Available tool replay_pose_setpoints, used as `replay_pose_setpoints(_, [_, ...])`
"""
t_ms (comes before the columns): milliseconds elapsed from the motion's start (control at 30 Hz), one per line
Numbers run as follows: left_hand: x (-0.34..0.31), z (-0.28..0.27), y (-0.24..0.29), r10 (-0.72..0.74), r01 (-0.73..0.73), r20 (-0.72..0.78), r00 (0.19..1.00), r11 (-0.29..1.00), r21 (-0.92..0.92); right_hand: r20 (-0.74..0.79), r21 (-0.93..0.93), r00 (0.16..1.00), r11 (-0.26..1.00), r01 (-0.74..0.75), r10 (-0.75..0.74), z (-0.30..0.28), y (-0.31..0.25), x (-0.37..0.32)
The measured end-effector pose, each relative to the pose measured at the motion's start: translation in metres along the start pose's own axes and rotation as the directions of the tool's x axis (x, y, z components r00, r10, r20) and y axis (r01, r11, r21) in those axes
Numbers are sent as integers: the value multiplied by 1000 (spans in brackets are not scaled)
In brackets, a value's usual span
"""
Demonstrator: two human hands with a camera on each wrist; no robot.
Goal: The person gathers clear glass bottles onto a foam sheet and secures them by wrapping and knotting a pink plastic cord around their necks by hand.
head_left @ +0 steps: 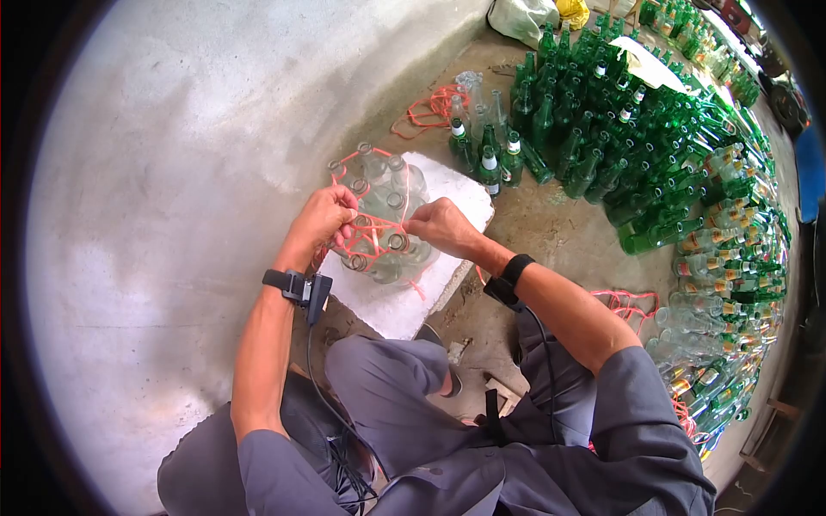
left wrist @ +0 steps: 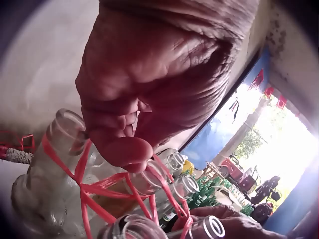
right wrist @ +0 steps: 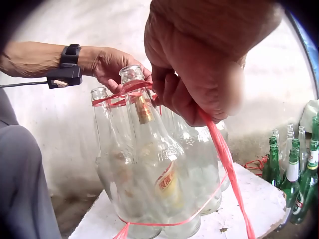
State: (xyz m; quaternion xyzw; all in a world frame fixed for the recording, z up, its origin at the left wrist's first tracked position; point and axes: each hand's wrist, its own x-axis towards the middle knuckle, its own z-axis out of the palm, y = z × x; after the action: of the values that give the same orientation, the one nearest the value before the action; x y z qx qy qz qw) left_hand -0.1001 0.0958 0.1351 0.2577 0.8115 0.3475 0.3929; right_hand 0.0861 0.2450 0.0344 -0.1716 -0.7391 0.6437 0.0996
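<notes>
Several clear glass bottles (right wrist: 154, 154) stand upright in a tight bundle on a white slab. Red plastic twine (left wrist: 102, 188) crosses between their necks, and another loop runs round them low down. My left hand (head_left: 329, 218) is at the left side of the necks, thumb and fingertips pinching the twine close over the bottle mouths. On the opposite side, my right hand (head_left: 447, 229) grips the twine in curled fingers. A loose length of it hangs from that fist down past the bottles in the right wrist view. One bottle carries a gold neck label and a yellow-red label.
The white slab (head_left: 465, 196) sits on the concrete floor, by a bare wall. Many green bottles (head_left: 594, 129) crowd the right, with clear ones (head_left: 699, 320) lying stacked. Loose red twine (head_left: 439, 107) lies behind the slab. The person's knees are close in front.
</notes>
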Motion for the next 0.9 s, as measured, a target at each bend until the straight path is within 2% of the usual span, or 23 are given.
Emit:
replay_pose_setpoints(67, [3,1,0,2,-2,-2,1000,1000,27,-5,8,1000,1000,-13,13,1,-1,1])
replay_pose_setpoints(133, [7,5,-3,4,-4,-2,1000,999,53,-25,-61,999,997,45,-47,0,-2,1])
replay_pose_setpoints(167, [9,7,-5,0,3,-25,1000,992,126,-24,-61,999,997,44,-46,-3,-3,1])
replay_pose_setpoints(233, [11,9,-5,-4,14,-50,999,980,199,28,-44,997,996,-74,75,-11,-7,1])
replay_pose_setpoints(300, [12,12,-5,-5,18,-47,999,964,264,29,-1,995,996,-91,91,-17,-8,1])
replay_pose_setpoints(433, [12,17,-8,16,4,-86,996,975,221,60,96,983,980,-177,172,-20,-5,4])
replay_pose_setpoints(533, [10,16,-3,-38,53,-67,997,969,240,88,133,983,976,-172,161,-16,-5,-3])
replay_pose_setpoints(600, [7,16,1,31,-8,-63,998,942,334,83,107,984,980,-167,159,-16,-5,-5])
replay_pose_setpoints(733, [-5,15,-8,95,-61,-73,993,926,372,70,90,990,987,-132,126,-21,-5,-6])
replay_pose_setpoints(800, [-10,14,-12,215,-178,-44,976,893,413,58,92,993,990,-108,103,-22,-2,-4])
replay_pose_setpoints(833, [-13,15,-14,211,-175,-43,977,894,413,48,93,995,992,-86,82,-22,0,-3])
replay_pose_setpoints(900, [-20,16,-15,404,-323,-49,913,794,516,51,79,995,993,-93,89,-22,3,-2])
